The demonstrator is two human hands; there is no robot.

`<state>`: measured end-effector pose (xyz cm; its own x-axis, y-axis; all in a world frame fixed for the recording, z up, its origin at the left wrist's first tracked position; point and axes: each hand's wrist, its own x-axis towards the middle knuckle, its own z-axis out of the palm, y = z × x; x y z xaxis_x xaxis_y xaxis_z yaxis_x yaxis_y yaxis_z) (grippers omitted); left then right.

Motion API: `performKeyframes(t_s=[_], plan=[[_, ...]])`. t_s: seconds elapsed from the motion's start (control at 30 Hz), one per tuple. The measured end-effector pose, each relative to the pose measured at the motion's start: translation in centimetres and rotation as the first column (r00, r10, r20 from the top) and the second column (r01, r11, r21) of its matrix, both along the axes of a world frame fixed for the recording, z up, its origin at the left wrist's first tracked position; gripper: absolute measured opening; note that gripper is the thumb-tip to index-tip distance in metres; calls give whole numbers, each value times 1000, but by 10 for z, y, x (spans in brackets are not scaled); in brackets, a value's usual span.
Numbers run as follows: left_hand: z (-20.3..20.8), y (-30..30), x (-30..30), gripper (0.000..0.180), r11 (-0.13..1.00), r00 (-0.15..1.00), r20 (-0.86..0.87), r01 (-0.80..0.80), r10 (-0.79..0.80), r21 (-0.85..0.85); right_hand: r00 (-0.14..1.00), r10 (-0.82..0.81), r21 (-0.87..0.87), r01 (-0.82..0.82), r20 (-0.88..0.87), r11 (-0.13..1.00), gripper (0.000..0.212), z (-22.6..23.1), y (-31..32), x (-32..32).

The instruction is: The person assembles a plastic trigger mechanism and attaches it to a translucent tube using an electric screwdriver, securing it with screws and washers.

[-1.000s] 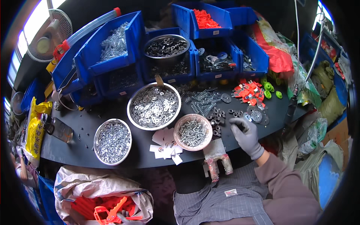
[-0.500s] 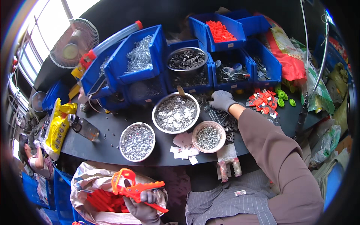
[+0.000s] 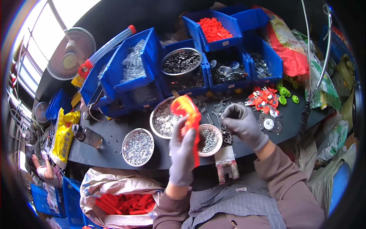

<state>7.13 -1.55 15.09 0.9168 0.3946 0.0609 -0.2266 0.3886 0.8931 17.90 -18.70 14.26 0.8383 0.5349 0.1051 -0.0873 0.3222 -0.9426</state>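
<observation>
Upright in my left hand (image 3: 181, 154) is an orange-red plastic tool body (image 3: 187, 107) with long handles and a looped end. My gloved fingers are wrapped round it, above the front of the table. Close by on the right, my right hand (image 3: 246, 126) is raised with thumb and fingers pinched together; anything between the fingertips is too small to make out. Below and between the hands stands a bowl of screws (image 3: 220, 142). Behind the left hand is a metal bowl of washers (image 3: 153, 124), partly covered. Loose springs (image 3: 218, 110) lie beside the right hand.
Blue bins (image 3: 146, 65) of metal parts line the back, with orange pieces (image 3: 214, 29) in an upper one. A bowl of small metal parts (image 3: 138, 148), a bottle (image 3: 89, 136), red parts (image 3: 263, 100) and green caps (image 3: 283, 91) are on the table. A sack (image 3: 91, 191) holds red pieces.
My left hand has lifted the orange-red tool body from above the sack up over the table, turning it upright. My right hand has drawn back from the springs, toward the left hand, fingers pinched.
</observation>
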Motion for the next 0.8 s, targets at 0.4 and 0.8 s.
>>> performKeyframes(t_s=[0.4,0.8], plan=[[-22,-88,59,40,957,979,-57,202,-194,209,961,-222,137,246,-166,960,16,-4,-56,-10],[-10,-108,96,32,949,945,-224,276,-239,152,463,178,-495,820,869,286,34,-73,-193,141]])
